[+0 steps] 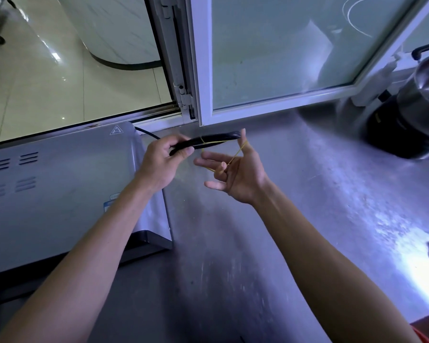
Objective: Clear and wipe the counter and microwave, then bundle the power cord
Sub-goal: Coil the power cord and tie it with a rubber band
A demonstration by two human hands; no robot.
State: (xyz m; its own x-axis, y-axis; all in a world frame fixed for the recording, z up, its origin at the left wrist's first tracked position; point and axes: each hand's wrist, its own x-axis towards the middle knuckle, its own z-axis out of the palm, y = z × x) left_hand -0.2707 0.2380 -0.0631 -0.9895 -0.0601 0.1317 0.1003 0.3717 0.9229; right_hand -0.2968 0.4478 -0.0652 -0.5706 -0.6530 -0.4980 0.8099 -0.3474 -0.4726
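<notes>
While the left hand [162,160] curls its fingers and thumb round one end of the folded black power cord [206,141], the right hand [235,173] has a thin yellow rubber band [234,155] stretched over its spread fingers, and that band is already looped round the cord's middle. The bundle hangs in the air above the grey speckled stone bench [295,206], touching neither it nor anything else but the hands. From the left grip a single strand of cord runs back behind the silver sheet-metal microwave [60,194], a flat-topped box with slotted vents and a triangular hot-surface sticker near its rear corner. Directly behind the hands stands a white-framed frosted glass window [270,50], its sill close to the far end of the bundle. At the right edge a polished steel pot with a black handle [424,95] sits on a dark round base, well apart from the hands. Glossy pale floor tiles [47,78] show through the open pane at upper left. Bright glare falls on the bench at lower right.
</notes>
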